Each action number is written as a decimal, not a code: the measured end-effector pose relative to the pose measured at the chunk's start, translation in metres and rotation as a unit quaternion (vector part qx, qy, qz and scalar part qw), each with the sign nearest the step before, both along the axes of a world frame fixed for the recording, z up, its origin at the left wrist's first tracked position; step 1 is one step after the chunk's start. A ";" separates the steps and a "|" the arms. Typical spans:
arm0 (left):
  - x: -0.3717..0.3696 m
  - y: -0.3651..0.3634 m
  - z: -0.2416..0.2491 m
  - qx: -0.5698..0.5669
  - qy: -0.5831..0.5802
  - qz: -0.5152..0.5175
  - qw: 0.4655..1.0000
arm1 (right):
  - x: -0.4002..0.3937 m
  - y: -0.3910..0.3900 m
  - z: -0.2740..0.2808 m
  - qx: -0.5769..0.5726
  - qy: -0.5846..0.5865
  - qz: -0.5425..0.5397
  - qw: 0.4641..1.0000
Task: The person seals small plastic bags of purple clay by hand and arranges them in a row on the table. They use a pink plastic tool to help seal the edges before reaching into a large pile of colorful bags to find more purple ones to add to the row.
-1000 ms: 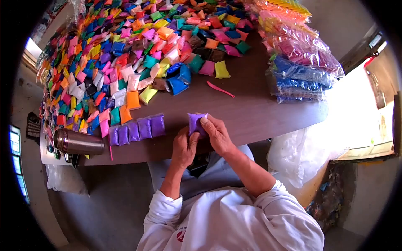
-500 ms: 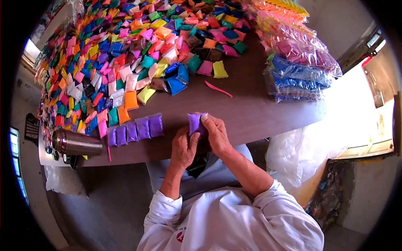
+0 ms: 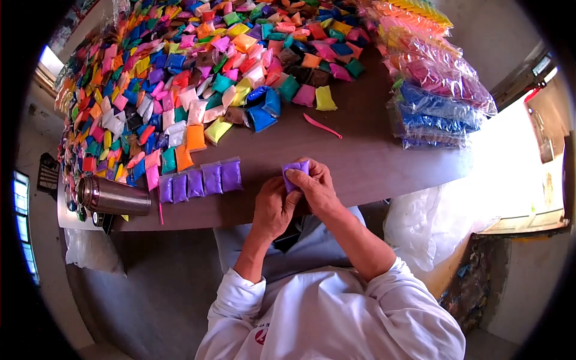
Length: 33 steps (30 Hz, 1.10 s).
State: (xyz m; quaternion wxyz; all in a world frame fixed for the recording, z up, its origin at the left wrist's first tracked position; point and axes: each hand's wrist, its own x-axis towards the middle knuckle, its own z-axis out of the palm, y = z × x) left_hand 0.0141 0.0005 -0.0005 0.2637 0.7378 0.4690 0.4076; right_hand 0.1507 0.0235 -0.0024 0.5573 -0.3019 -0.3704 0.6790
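Pinching purple packet [image 3: 297, 166] in closed right hand [image 3: 319, 183], can't tell if also in half-curled left hand [image 3: 273, 207]; could burst it if thumb-pressed too hard.

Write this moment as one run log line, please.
right hand: holding purple packet; left hand: at its lower edge; row of purple packets: on table

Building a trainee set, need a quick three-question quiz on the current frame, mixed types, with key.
1. How many purple packets form the row on the table?
2. True or false: the curved pink tool lies on top of that row.
3. Whose thumb lies across the face of the held packet? a) left hand b) right hand

Key:
1. Five.
2. False; the curved pink tool lies apart from it.
3. b, the right hand.
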 end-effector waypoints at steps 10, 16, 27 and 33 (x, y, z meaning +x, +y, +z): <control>0.001 -0.002 -0.003 -0.003 -0.011 0.015 1.000 | 0.008 0.000 0.014 -0.018 -0.065 0.043 0.997; 0.001 0.001 -0.003 0.065 0.052 -0.013 0.996 | 0.014 0.001 0.000 0.045 -0.116 0.061 0.990; 0.003 0.000 -0.001 0.037 0.044 0.005 0.998 | 0.016 0.015 0.003 -0.038 -0.003 0.098 0.994; 0.003 0.001 -0.005 0.042 0.056 0.002 0.998 | 0.015 0.016 -0.002 0.005 -0.001 0.101 0.995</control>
